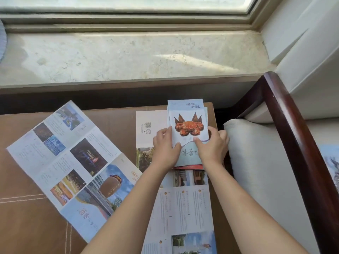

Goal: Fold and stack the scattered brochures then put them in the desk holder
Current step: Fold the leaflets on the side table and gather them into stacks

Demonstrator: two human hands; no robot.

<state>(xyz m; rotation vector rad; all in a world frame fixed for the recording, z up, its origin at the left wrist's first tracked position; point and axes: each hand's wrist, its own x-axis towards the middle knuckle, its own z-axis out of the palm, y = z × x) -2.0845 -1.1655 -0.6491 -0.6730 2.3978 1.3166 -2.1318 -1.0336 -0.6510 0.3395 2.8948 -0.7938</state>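
A folded brochure with a red crab picture (189, 125) lies on top of a small stack of folded brochures (185, 104) at the far right of the brown leather desk top (27, 180). My left hand (164, 145) grips its left edge and my right hand (213, 145) grips its right edge, thumbs on top. Under the stack a long unfolded brochure (181, 208) runs toward me. A second large unfolded brochure (73, 165) lies spread at an angle on the left. No desk holder is in view.
A marble window sill (128, 55) runs along the far side, beyond a dark gap. To the right stands a chair with a dark wooden arm (293, 143) and a cream cushion (256, 171). Another printed sheet (332, 162) shows at the right edge.
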